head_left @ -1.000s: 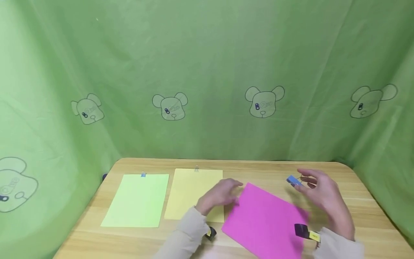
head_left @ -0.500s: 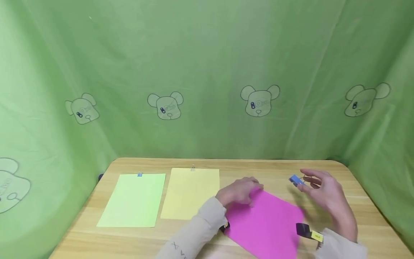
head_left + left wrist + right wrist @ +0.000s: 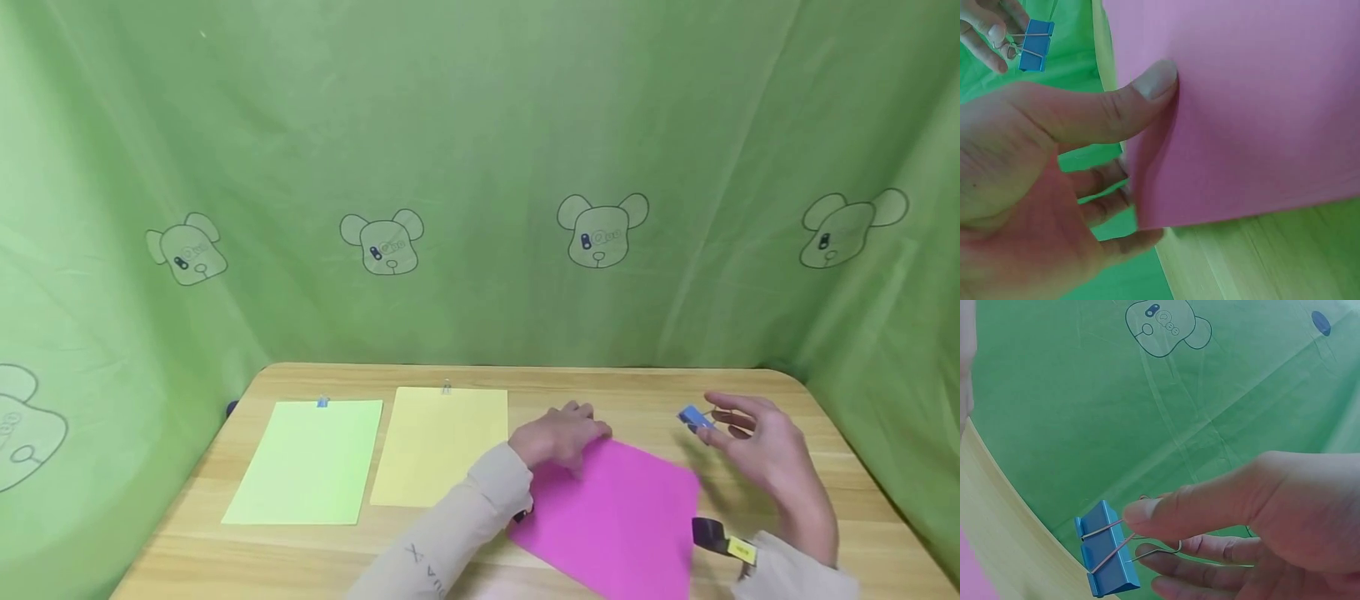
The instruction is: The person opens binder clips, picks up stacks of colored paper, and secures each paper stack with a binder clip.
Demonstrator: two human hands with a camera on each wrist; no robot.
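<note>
My left hand (image 3: 562, 435) grips the far left corner of a magenta sheet of paper (image 3: 618, 521). In the left wrist view the thumb lies on top of the magenta paper (image 3: 1254, 112), with the other fingers behind its edge. To the right, my right hand (image 3: 765, 442) pinches a blue binder clip (image 3: 695, 417) by its wire handles, raised over the table. The right wrist view shows the thumb on one handle of the clip (image 3: 1107, 550) and fingers on the other, the clip's mouth facing away from the hand.
A green sheet (image 3: 307, 462) with a blue clip (image 3: 322, 402) on its top edge lies at the left. Beside it is a yellow sheet (image 3: 442, 446), also with a clip (image 3: 447, 387) on top. The wooden table (image 3: 600, 383) ends at a green curtain (image 3: 480, 167).
My left hand has moved right and taken hold of the magenta sheet's corner. My right hand, with the binder clip, has shifted slightly to the right.
</note>
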